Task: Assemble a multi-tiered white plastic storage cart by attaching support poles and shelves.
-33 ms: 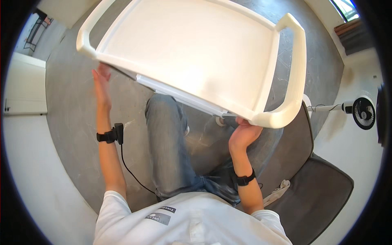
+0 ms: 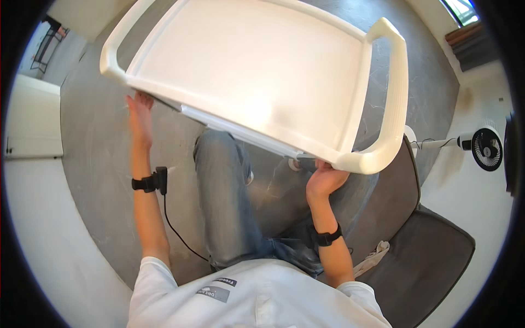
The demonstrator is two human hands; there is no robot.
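Note:
A large white tray-like top with a raised handle at each end, like that of a utility cart (image 2: 251, 76), fills the upper middle. It slants down toward the near right, and a narrow white panel and a grey piece show beneath its near edge. My left hand (image 2: 141, 117) is at the near left corner, fingers stretched up against the underside and thumb apart. At the near right corner, below the handle, my right hand (image 2: 326, 180) is bent back with its fingers curled under the rim, partly hidden. Each wrist wears a black band, the left with a cable.
My jean-clad knee (image 2: 219, 158) is under the near edge. To the right are dark grey cushions (image 2: 421, 262) with a pale cloth (image 2: 373, 258) on them. A fan (image 2: 485, 148) stands by the right wall, and a white cabinet (image 2: 34, 117) is at the left.
The cart top has shifted very slightly left. My left hand sits a little lower, and its fingers look less blurred. My right hand keeps its place under the corner.

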